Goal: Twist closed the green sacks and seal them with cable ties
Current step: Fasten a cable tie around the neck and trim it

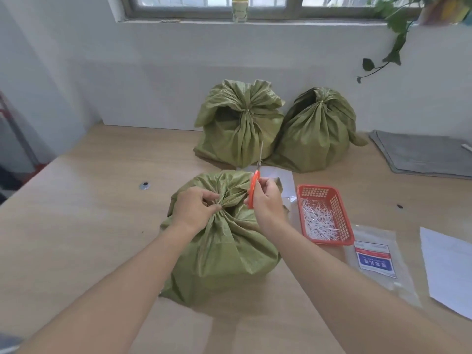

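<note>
A filled green sack [219, 254] stands in front of me on the wooden table [76, 226], its top gathered into a bunched neck. My left hand [195, 206] pinches that neck from the left. My right hand [267, 200] holds orange-handled scissors [254, 186] just right of the neck, blades pointing up and away. Two more green sacks stand at the back, one on the left [240, 129] and one on the right [315, 134], both with tied necks. I cannot make out a cable tie on the near sack.
An orange basket [339, 208] with several white tie pieces sits right of the near sack. A clear packet with a blue label [375, 261] and white paper [449, 267] lie further right. Grey folded cloth [424, 154] lies at the back right. The wall is close behind the sacks.
</note>
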A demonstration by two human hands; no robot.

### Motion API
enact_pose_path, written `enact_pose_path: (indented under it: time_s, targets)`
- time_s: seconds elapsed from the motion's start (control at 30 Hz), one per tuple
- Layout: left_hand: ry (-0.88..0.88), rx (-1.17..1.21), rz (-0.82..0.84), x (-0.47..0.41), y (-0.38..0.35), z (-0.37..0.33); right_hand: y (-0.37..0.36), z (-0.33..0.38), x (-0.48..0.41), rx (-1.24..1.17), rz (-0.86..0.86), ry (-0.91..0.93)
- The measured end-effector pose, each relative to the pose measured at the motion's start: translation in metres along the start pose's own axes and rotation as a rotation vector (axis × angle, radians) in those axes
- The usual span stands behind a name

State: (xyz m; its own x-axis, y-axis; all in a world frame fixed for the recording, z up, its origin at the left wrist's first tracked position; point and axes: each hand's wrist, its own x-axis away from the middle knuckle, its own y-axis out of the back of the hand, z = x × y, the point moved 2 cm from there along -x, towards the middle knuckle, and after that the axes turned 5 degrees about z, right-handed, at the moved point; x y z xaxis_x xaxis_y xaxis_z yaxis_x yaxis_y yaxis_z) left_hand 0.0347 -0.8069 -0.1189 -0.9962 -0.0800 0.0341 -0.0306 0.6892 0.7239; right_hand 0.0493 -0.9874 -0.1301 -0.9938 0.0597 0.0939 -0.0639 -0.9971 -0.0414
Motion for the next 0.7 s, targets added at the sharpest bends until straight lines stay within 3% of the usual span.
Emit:
enact_pose_path:
  time_s: [0.3,0.53,0.7]
  targets:
    - [-0.047,0.014,-0.103,-0.03,-0.011,0.015,0.014,-0.041,-0.015,0.122,0.065,-0.002]
    - [-0.101,0.19,-0.105,-0.043,0.008,0.021,0.029,-0.068,-0.014,0.759,0.272,0.221]
    - [-0.16,0.233,-0.065,-0.046,0.014,0.024,0.025,-0.061,-0.012,0.905,0.314,0.358]
